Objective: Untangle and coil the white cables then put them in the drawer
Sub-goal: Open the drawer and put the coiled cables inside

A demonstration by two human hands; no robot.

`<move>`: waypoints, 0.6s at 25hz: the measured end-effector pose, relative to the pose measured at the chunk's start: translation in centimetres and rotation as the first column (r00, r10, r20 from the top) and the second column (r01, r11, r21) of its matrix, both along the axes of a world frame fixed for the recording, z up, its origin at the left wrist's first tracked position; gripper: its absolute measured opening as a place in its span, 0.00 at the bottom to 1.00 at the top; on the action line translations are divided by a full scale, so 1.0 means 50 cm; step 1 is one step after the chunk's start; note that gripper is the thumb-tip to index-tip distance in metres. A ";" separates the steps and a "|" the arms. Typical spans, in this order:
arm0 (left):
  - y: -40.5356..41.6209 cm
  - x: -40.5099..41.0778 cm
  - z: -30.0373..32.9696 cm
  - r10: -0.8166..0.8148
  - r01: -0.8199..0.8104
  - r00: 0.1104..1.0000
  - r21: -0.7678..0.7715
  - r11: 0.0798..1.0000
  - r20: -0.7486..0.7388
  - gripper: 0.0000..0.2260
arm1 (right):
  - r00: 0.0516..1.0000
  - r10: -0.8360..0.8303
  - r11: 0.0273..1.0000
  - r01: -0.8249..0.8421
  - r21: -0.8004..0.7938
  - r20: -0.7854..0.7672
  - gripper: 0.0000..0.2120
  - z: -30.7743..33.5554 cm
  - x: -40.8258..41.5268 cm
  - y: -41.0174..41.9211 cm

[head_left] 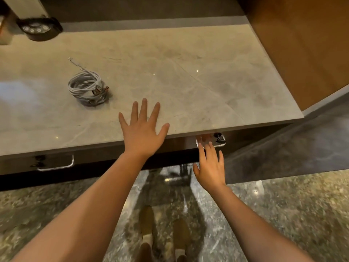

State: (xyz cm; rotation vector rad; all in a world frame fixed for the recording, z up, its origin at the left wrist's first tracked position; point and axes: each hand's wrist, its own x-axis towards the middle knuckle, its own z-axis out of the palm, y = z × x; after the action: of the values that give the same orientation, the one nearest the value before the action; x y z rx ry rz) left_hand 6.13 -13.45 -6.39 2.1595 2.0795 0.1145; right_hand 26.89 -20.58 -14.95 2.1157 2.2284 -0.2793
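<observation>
My shoes [164, 237] stand on the dark stone floor [283, 214] right below me, and my two bare forearms run up from there. My right hand [210, 167] is the lower one, fingers spread and empty, fingertips just short of the chrome handle [219, 141] of the drawer [181, 146] under the worktop's [188, 82] front edge; the drawer looks shut, so I judge opening it is the step in hand, and this hand is plainly the nearer one for that. My left hand [143, 127] is splayed flat, palm down over the worktop's lip, holding nothing. The white cables [87, 89] lie further in and to the left of that hand, well apart from it, already wound into a loose round bundle, one plug end trailing away toward the back. So the left hand is the closer one to fetch them, reaching forward and left
</observation>
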 end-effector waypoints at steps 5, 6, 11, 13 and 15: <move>-0.001 0.002 -0.004 0.006 -0.006 1.000 0.024 1.000 -0.005 0.28 | 0.999 -0.053 0.996 0.054 0.074 -0.013 0.30 -0.014 -0.005 -0.027; -0.001 0.002 -0.004 0.005 -0.004 1.000 0.026 1.000 -0.009 0.28 | 0.998 -0.055 0.996 0.056 0.076 -0.019 0.31 -0.012 -0.001 -0.042; -0.003 0.000 0.000 -0.019 0.019 1.000 0.002 1.000 -0.015 0.28 | 0.999 -0.030 1.000 0.030 0.006 0.033 0.28 -0.008 0.023 -0.152; -0.004 -0.003 0.001 -0.025 0.025 1.000 -0.008 1.000 -0.016 0.28 | 0.998 -0.018 0.999 0.020 -0.033 0.053 0.30 -0.005 0.034 -0.195; -0.006 -0.002 0.001 -0.018 0.018 1.000 -0.014 1.000 -0.021 0.28 | 0.999 0.005 0.999 -0.003 -0.051 0.053 0.31 -0.005 0.047 -0.237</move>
State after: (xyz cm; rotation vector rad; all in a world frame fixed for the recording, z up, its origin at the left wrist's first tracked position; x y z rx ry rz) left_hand 6.04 -13.76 -6.32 2.1801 2.0648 0.0753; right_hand 29.25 -32.42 -15.19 2.0681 2.1729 -0.2734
